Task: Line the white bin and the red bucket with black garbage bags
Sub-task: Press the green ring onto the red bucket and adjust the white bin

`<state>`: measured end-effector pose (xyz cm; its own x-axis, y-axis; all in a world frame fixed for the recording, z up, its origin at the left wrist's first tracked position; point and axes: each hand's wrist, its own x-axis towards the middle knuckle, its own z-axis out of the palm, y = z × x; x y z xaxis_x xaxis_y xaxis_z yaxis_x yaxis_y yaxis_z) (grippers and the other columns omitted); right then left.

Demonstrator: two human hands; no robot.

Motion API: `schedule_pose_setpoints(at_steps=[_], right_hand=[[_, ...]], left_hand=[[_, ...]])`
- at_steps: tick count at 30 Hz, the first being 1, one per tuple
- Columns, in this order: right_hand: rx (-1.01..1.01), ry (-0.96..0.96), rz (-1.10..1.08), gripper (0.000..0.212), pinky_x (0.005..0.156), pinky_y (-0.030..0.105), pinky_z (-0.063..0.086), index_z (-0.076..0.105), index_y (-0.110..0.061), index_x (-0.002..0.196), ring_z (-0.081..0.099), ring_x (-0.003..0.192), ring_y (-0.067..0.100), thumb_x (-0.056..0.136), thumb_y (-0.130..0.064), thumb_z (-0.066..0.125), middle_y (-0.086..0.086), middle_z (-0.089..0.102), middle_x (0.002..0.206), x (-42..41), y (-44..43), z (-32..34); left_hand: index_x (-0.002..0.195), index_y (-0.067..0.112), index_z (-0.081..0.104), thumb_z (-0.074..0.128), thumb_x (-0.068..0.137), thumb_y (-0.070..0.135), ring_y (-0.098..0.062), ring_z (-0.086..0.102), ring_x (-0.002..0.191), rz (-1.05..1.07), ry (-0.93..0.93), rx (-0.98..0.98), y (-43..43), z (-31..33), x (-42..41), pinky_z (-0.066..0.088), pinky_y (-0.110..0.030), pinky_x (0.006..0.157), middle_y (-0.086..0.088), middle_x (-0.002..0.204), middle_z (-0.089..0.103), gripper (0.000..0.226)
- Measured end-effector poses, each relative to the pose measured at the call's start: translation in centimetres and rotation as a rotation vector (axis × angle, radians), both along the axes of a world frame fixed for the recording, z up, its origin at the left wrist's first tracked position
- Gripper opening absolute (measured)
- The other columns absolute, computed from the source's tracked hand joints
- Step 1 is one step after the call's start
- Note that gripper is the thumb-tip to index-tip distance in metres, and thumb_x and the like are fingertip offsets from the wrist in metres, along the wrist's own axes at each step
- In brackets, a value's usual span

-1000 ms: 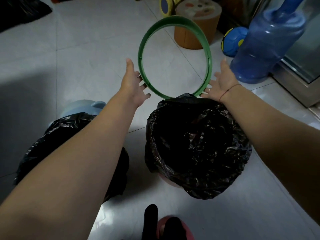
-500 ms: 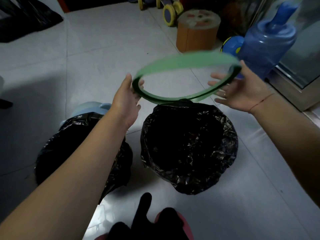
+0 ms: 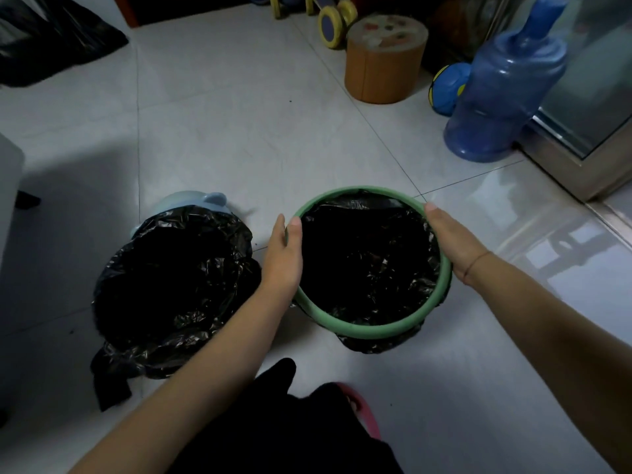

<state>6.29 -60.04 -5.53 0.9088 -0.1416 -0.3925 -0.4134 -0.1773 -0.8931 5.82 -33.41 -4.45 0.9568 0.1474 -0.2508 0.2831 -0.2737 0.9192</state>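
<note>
Two containers stand on the tiled floor, each lined with a black garbage bag. The right one [image 3: 369,265] has a green ring [image 3: 372,331] lying flat on its top rim, over the bag. My left hand [image 3: 284,251] grips the ring's left side and my right hand [image 3: 451,241] grips its right side. The container's own wall is hidden under the plastic. The left container [image 3: 171,282] has its bag draped loosely over the rim, and a pale blue lid or handle [image 3: 198,200] shows behind it.
A large blue water jug [image 3: 506,83], a blue and yellow ball [image 3: 448,87], and an orange round stool [image 3: 386,59] stand at the back right by a metal door sill [image 3: 574,165]. More black bags [image 3: 51,35] lie far left. My dark-clothed legs [image 3: 290,422] are at the bottom.
The green ring was held up and tilted above the right container; both hands have brought it down flat onto the bag-covered rim.
</note>
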Motion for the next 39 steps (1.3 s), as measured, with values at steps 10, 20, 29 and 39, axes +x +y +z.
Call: schedule_pose_setpoints(at_steps=[10,20,29,39], right_hand=[[0.042,-0.191,-0.072,0.043,0.108,0.041,0.041,0.056,-0.027,0.128,0.053,0.122,0.018,0.091,-0.047,0.050,0.002,0.057,0.133,5.0,2.6,0.3],[-0.254,-0.270,-0.030,0.044,0.102,0.018,0.027,0.050,-0.025,0.135,0.043,0.127,0.009,0.097,-0.045,0.040,-0.003,0.051,0.140,7.9,4.5,-0.7],[-0.558,-0.164,0.129,0.063,0.117,0.037,0.015,0.021,-0.023,0.150,0.022,0.143,0.025,0.096,-0.054,0.030,0.007,0.025,0.156,8.4,4.7,1.8],[-0.596,-0.360,0.553,0.072,0.115,0.037,0.024,0.029,-0.014,0.146,0.032,0.138,0.026,0.088,-0.047,0.056,0.013,0.029,0.151,17.7,21.8,6.5]], left_hand=[[0.143,0.016,0.041,0.036,0.100,0.041,-0.016,0.034,0.137,0.093,-0.137,0.162,0.8,-0.2,5.1,0.022,-0.024,0.109,-0.001,0.149,0.041,0.050],[0.147,0.018,0.032,0.031,0.099,0.049,-0.023,0.035,0.137,0.061,-0.146,0.420,2.4,-1.6,8.0,0.029,-0.036,0.108,-0.005,0.150,0.039,0.057],[0.152,0.013,0.014,0.031,0.095,0.057,-0.031,0.019,0.143,-0.206,-0.012,0.545,5.1,1.5,8.7,0.018,-0.042,0.113,-0.015,0.156,0.020,0.073],[0.114,0.007,0.063,0.040,0.099,0.041,-0.029,0.055,0.112,-0.019,0.000,0.663,26.8,6.2,13.6,0.038,-0.034,0.090,-0.017,0.120,0.060,0.044]])
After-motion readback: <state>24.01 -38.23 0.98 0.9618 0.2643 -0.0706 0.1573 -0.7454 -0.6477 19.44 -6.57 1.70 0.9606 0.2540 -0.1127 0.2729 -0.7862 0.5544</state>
